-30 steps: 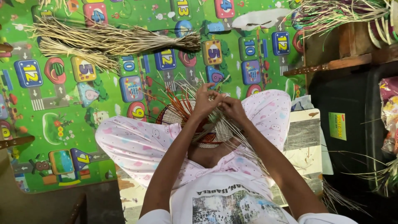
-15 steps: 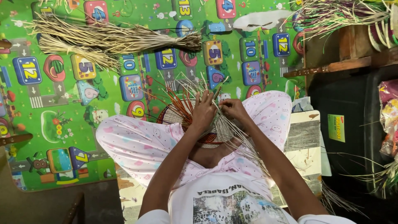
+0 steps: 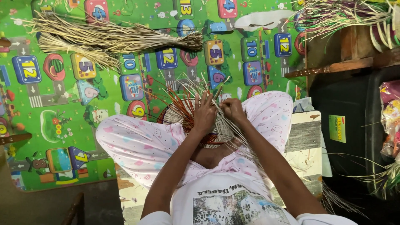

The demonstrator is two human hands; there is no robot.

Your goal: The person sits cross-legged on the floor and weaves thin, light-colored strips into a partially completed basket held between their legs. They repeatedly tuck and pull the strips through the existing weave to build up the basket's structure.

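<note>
A round, partly woven basket (image 3: 175, 116) of pale and reddish-brown straw rests on my lap between my knees. Loose strands fan out from its rim toward the mat. My left hand (image 3: 205, 116) lies over the basket's middle, fingers closed on a few upright strands. My right hand (image 3: 233, 111) sits just beside it, pinching pale strands that trail down over my right forearm. Both hands nearly touch each other at the basket's far edge.
A green children's play mat (image 3: 104, 125) with coloured number tiles covers the floor. Two bundles of dry straw (image 3: 112, 39) lie at the top left. A wooden shelf (image 3: 346, 62) with more straw and a dark bin (image 3: 358, 125) stand at right.
Both hands have shifted slightly along the basket rim, working the strands; the left hand has come down over the weave. The basket stays on my lap.
</note>
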